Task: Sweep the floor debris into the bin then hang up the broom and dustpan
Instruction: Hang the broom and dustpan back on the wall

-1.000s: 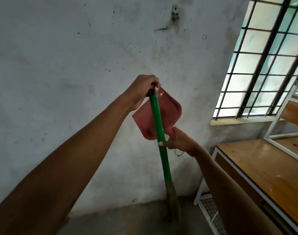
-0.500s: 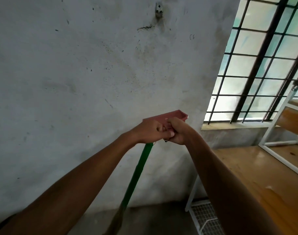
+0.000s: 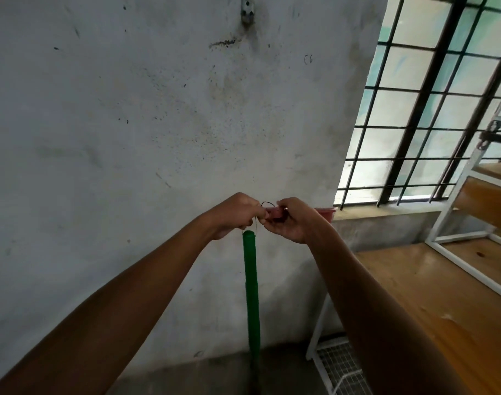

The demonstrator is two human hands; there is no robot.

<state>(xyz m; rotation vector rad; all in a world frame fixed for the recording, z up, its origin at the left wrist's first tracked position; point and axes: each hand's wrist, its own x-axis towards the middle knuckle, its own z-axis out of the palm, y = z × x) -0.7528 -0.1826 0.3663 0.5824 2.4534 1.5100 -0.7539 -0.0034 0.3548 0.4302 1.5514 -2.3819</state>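
Hanging well below the wall hook (image 3: 247,11) from a thin cord loop (image 3: 268,203) pinched in left hand (image 3: 238,213), green broom handle (image 3: 250,292); red dustpan (image 3: 325,213) gripped in right hand (image 3: 290,220), just right of the handle top; likely to drop if the cords tangle or slip from the fingertips.

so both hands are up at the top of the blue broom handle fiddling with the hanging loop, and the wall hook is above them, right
Not quite: the broom handle is green, not blue, as the head view shows. The rest holds: the left hand and right hand meet at its top end around a thin hanging loop, and the wall hook sits above them.
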